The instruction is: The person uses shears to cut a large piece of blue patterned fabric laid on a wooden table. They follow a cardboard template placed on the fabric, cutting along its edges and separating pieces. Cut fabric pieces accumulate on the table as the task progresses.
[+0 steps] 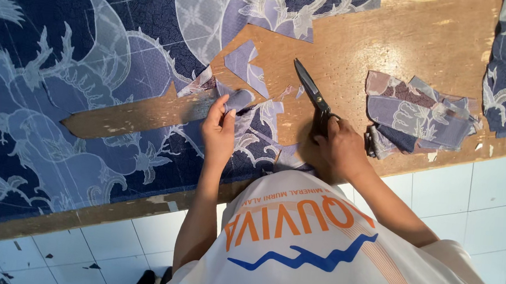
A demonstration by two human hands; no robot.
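Left hand [219,129] pinching cut fabric strip [239,99] between fingers; right hand [339,147] gripping scissors [313,93], blades closed on worktop [391,39]. Cutting step paused; next cut seemingly needing reopened blades.

No packages, labels, signs or screens show anywhere in this view; only a printed shirt [317,247], white with orange and blue marks, comes close.
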